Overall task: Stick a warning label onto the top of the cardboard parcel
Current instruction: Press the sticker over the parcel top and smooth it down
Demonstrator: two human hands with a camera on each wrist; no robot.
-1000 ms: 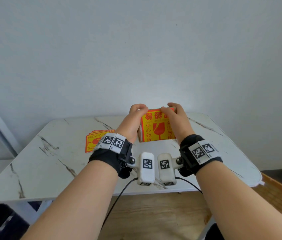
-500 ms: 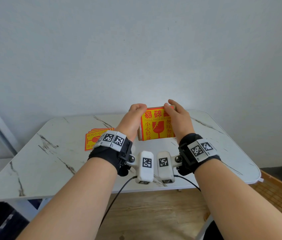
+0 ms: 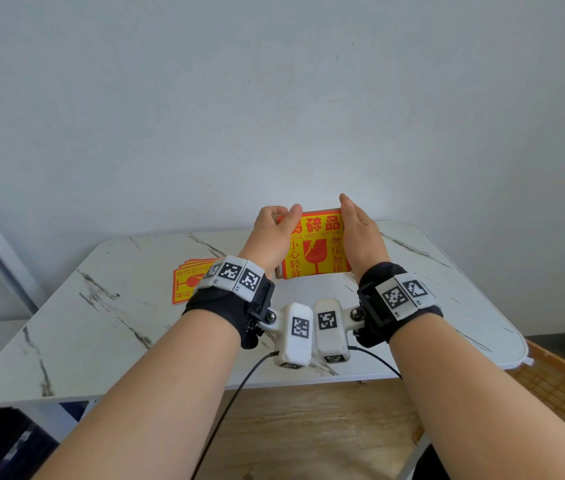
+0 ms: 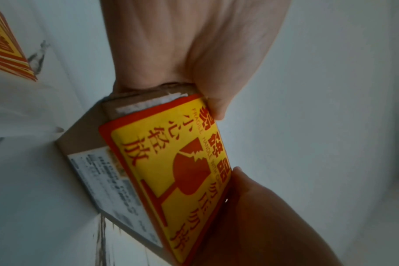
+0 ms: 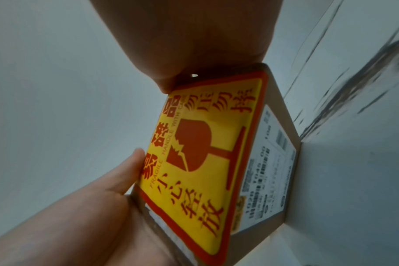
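Observation:
A small cardboard parcel (image 4: 80, 136) stands on the white marble table (image 3: 101, 323). A yellow-and-red warning label (image 3: 315, 247) with a broken-glass symbol covers its top face. My left hand (image 3: 284, 216) grips the parcel's left end, fingers curled behind it and thumb pressing the label's far left corner. My right hand (image 3: 352, 216) lies against the right side with straight fingers, its thumb touching the label's right edge (image 4: 226, 180). In the right wrist view the label (image 5: 201, 153) lies flat on the box.
A fanned stack of spare warning labels (image 3: 187, 282) lies on the table left of my left wrist. A white shipping label (image 4: 116, 189) is on the parcel's near side. A grey wall rises behind the table; wooden floor lies below its front edge.
My right hand's fingers have uncurled from the label's far right corner and now lie straight along the parcel's right side. The left hand keeps its grip.

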